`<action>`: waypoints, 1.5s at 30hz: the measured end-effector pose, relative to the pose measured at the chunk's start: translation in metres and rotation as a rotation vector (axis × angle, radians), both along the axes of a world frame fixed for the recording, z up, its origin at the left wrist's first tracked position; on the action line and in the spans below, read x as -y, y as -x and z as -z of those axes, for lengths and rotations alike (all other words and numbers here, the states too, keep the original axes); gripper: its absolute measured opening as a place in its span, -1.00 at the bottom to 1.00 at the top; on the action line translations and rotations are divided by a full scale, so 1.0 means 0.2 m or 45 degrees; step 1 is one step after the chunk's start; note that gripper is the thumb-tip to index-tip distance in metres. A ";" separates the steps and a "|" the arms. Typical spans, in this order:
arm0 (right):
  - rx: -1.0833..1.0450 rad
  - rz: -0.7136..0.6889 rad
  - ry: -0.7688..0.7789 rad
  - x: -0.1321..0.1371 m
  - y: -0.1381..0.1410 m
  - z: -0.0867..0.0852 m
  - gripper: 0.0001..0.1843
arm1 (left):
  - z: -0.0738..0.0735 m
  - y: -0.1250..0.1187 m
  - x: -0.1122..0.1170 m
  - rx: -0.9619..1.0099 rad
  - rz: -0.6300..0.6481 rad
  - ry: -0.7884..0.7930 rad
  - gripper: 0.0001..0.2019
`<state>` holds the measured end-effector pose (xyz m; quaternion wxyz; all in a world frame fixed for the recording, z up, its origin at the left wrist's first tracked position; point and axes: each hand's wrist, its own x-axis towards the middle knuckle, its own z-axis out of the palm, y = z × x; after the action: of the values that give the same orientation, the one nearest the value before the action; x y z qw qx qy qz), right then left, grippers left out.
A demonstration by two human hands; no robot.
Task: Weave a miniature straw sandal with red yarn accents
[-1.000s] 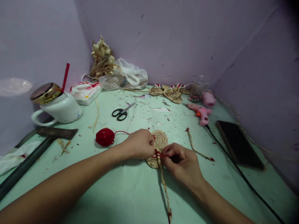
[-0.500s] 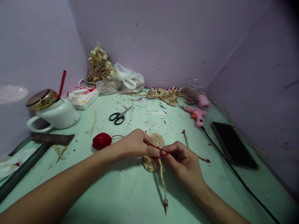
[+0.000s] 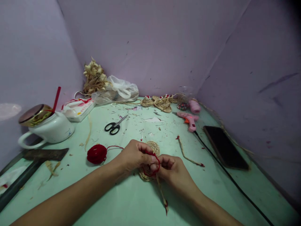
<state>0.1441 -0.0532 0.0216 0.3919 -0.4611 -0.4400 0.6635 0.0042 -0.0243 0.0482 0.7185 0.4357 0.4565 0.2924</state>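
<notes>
My left hand (image 3: 141,157) and my right hand (image 3: 170,169) meet over a coiled straw piece made of two round coils (image 3: 153,147). Both are closed, fingertips pinching red yarn (image 3: 159,161) that curves in a loop between them. A braided straw cord (image 3: 162,194) with a red-tied end hangs toward me from under the fingers. The red yarn ball (image 3: 96,154) lies left of my left hand, and a strand runs from it to that hand. My fingers hide the middle of the coiled piece and the exact crossing of the yarn.
Black-handled scissors (image 3: 115,126) lie beyond the hands. A pink glue gun (image 3: 189,120), its black cable, a phone (image 3: 225,147) and a short braided cord (image 3: 187,153) are at right. A hammer (image 3: 35,166) and a white mug (image 3: 54,128) stand left; woven straw pieces (image 3: 162,104) lie behind.
The yarn that was stretched across between my hands now bends in a loop by the left fingertips. The right fingers have drawn in closer to the left. The whole view has shifted slightly.
</notes>
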 end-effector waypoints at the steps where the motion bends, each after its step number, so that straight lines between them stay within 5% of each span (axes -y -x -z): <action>1: 0.006 0.005 -0.011 0.00 0.00 0.00 -0.78 | 0.00 0.00 0.00 0.009 -0.015 0.017 -0.91; 28: -0.021 0.060 -0.031 0.00 0.01 0.02 -0.85 | 0.03 -0.04 0.00 0.102 -0.274 0.077 -0.85; 35: -0.005 0.011 -0.044 -0.01 0.00 0.03 -0.89 | 0.08 -0.01 -0.01 0.235 0.013 0.103 -0.87; 41: 0.009 0.003 -0.074 -0.01 0.00 0.03 -0.89 | 0.07 -0.01 -0.02 0.254 -0.083 0.131 -0.84; 45: 0.008 0.019 -0.054 -0.01 0.00 0.03 -0.89 | 0.04 0.00 -0.02 0.172 0.003 0.078 -0.80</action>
<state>0.1446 -0.0511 0.0162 0.4051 -0.4579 -0.4516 0.6498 0.0050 -0.0201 0.0404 0.7611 0.3933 0.4152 0.3062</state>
